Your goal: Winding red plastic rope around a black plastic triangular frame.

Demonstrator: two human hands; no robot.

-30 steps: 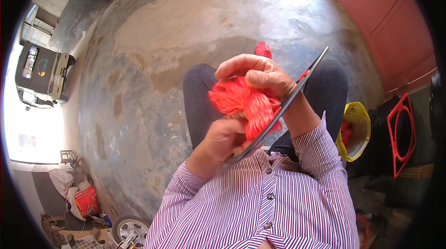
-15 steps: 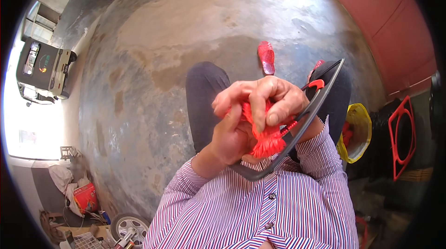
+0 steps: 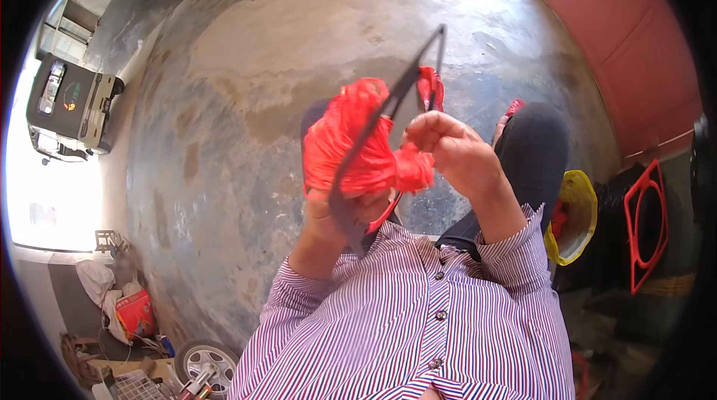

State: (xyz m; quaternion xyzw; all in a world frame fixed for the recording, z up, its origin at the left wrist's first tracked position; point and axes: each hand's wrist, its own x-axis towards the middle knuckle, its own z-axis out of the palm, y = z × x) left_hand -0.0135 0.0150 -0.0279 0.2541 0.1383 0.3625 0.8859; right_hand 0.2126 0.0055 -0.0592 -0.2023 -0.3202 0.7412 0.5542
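Observation:
A thick bundle of glossy red cord [image 3: 343, 142] is raised in front of my lap, with a narrower gathered end on its right. My left hand [image 3: 328, 221] grips it from below, most of its fingers hidden behind the strands. A long, thin black frame [image 3: 366, 131], blurred by motion, slants across the front of the bundle. Just right of the gathered end, my right hand [image 3: 459, 153] has its fingers curled in toward the thumb. Whatever it may pinch is too small to tell.
A yellow-rimmed container [image 3: 579, 217] with red material inside stands by my right knee, beside a red frame [image 3: 646, 224]. One red shoe [image 3: 431, 90] shows ahead. At lower left are a wheel [image 3: 205, 366] and a red bag [image 3: 137, 314]. A three-wheeled vehicle [image 3: 71, 109] is farther left.
The red bundle, earlier mostly covered between both hands, has swung up and left in my left hand. My right hand has come away to its right side. The black frame has swung left across the bundle.

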